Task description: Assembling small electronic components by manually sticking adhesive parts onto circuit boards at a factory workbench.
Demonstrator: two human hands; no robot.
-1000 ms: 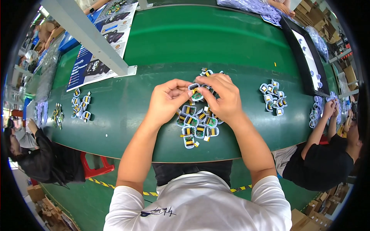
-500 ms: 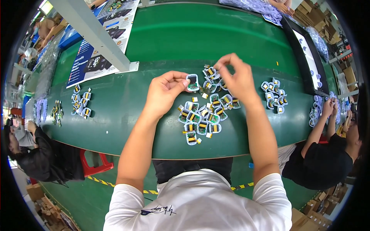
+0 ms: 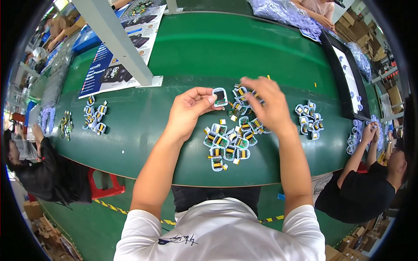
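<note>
In my left hand [image 3: 191, 108], a small light-blue plastic casing [image 3: 220, 97] with a green circuit board and a dark square part is pinched between thumb and fingers, tilted up towards me. My right hand [image 3: 267, 102] hovers at the right side of a pile, slightly smeared by motion. Its fingers are stretched and apart, and I see nothing held in them. Under and in front of both hands lies a pile of similar casings [image 3: 230, 151] with boards, black-and-yellow parts and small yellow-ended tabs. A small yellow strip [image 3: 268, 77] shows just past the right fingers.
More casings lie in groups at the left [image 3: 95, 114] and right [image 3: 310, 119]. Loose boards [image 3: 65, 125] lie further left. A grey metal post [image 3: 117, 43] rises beside a printed sheet [image 3: 93, 78]. A black-framed tray [image 3: 346, 74] stands right. Co-workers sit on both sides.
My right hand has shifted a little right and nearer, its fingers spreading. A yellow strip now shows beyond it. My left hand still holds the casing. The whole view has shifted slightly.
</note>
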